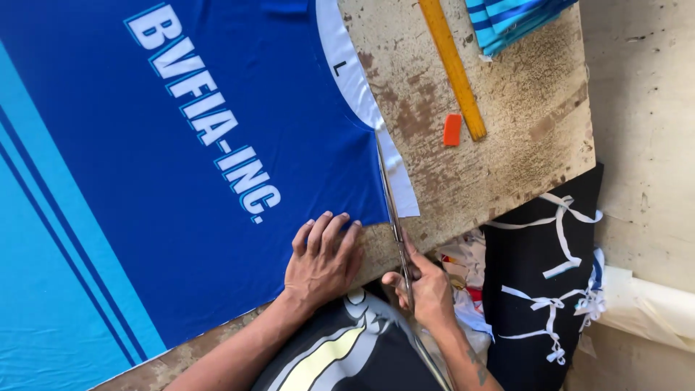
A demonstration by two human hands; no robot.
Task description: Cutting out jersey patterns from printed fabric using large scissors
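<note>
Worn wooden tabletop carries blue fabric. Left hand lies flat, fingers released, pinning it; right hand grips scissors, seemingly cutting the white margin. Steady, long strokes suit.

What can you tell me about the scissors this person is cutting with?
The scissors are long metal shears with slim, silvery blades, held in the right hand, whose fingers wrap the handles and hide them. The blades point away from the person, lying along the edge of the blue fabric where its white margin strip begins. They rest low over the worn wooden table. The left hand presses the fabric flat just beside them.
</note>
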